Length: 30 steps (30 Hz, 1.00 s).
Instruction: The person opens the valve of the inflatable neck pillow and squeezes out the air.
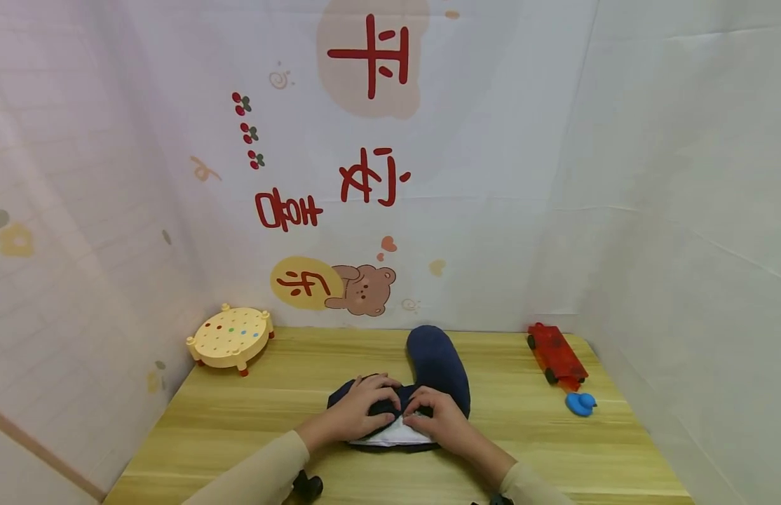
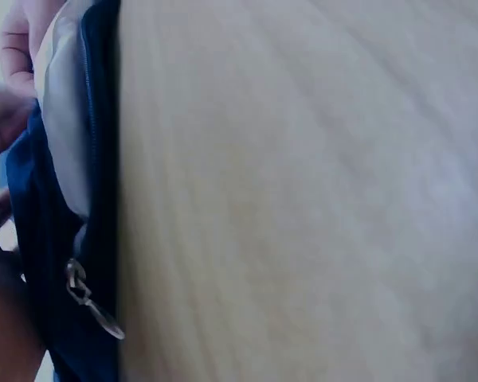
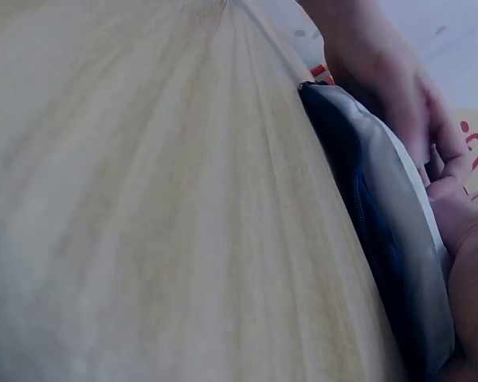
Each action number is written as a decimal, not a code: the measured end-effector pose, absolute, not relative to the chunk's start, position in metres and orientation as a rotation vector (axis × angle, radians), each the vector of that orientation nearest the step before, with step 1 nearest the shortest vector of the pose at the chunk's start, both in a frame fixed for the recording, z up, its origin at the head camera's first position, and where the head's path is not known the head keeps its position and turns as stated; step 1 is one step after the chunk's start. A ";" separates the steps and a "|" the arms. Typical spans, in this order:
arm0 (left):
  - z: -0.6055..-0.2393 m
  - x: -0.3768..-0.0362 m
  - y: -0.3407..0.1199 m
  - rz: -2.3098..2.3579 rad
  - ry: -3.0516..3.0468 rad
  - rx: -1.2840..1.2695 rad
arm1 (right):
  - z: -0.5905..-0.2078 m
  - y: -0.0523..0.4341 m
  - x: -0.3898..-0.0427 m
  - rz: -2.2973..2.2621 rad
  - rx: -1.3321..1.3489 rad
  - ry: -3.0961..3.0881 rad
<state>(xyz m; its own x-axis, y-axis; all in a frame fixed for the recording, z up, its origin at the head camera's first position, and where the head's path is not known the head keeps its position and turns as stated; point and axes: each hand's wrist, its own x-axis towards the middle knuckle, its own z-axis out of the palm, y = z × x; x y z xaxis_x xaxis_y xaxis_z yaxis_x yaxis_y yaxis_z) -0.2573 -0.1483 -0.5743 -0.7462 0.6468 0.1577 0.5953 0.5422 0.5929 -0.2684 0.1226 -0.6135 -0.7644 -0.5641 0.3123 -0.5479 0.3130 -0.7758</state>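
A navy blue cushion cover (image 1: 437,361) lies mid-table with a white inner pad (image 1: 397,435) showing at its near edge. My left hand (image 1: 365,407) and right hand (image 1: 437,414) sit side by side on it, fingers curled and pinching the navy fabric at the opening. In the left wrist view the cover (image 2: 60,263) shows its zip line and metal zip pull (image 2: 88,298), with the white pad (image 2: 64,135) inside. The right wrist view shows the cover's edge (image 3: 366,199) over the pad (image 3: 406,191), and my right hand (image 3: 470,239) pressing it from above.
The wooden table (image 1: 270,421) is enclosed by white printed fabric walls at the back and both sides. A yellow round toy stool (image 1: 231,337) stands back left. A red toy car (image 1: 556,354) and a small blue toy (image 1: 580,403) lie at the right.
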 end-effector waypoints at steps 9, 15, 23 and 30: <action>-0.575 -0.251 -0.130 0.942 2.805 0.923 | -0.607 0.128 -0.266 -1.470 -1.124 2.640; -0.581 -0.248 -0.123 1.067 2.847 0.871 | -0.603 0.129 -0.266 -1.510 -1.048 2.612; -0.586 -0.246 -0.117 1.231 2.856 0.785 | -0.604 0.127 -0.267 -1.616 -0.910 2.518; -0.592 -0.249 -0.114 1.287 2.882 0.789 | -0.606 0.127 -0.269 -1.706 -0.977 2.476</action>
<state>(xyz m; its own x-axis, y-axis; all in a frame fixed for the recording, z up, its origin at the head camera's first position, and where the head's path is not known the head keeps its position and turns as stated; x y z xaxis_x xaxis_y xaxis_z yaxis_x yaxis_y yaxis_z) -0.2485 -0.1137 -0.5919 -0.8766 0.3838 0.2903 0.4723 0.5710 0.6715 -0.2686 0.1266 -0.6062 -0.8087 -0.4735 0.3491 -0.4949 0.2266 -0.8389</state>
